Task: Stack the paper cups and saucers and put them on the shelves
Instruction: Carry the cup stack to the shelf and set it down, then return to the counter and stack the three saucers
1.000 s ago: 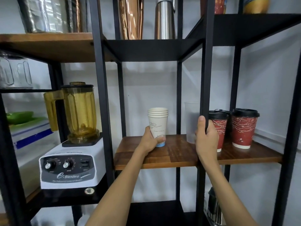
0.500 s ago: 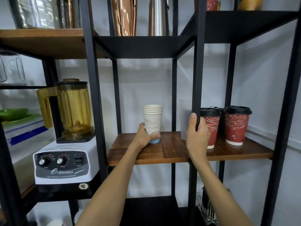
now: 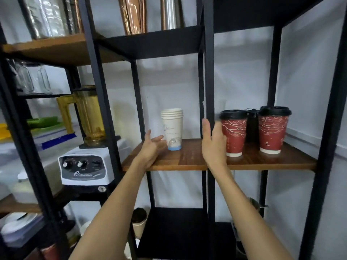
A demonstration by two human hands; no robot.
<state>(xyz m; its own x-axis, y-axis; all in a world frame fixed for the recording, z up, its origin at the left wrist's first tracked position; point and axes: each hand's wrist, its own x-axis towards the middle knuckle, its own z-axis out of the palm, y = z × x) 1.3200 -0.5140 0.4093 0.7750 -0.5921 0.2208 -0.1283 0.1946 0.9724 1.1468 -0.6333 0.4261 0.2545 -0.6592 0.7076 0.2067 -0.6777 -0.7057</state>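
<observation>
Head view: cup stack (image 3: 172, 128) just beyond left fingers (image 3: 156, 138).

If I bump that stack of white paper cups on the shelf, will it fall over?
Probably, yes. The stack of white paper cups is tall with a narrow base, so it looks tippy. Being paper and apparently empty, it is likely very light. It stands free on the wooden shelf, nothing steadying it.

The print on the stacked white paper cups (image 3: 172, 128) is too blurred to read. A black post (image 3: 208, 91) hides most of a clear cup (image 3: 220, 106). The metal vessels (image 3: 133, 14) above are cropped by the frame's top edge.
</observation>
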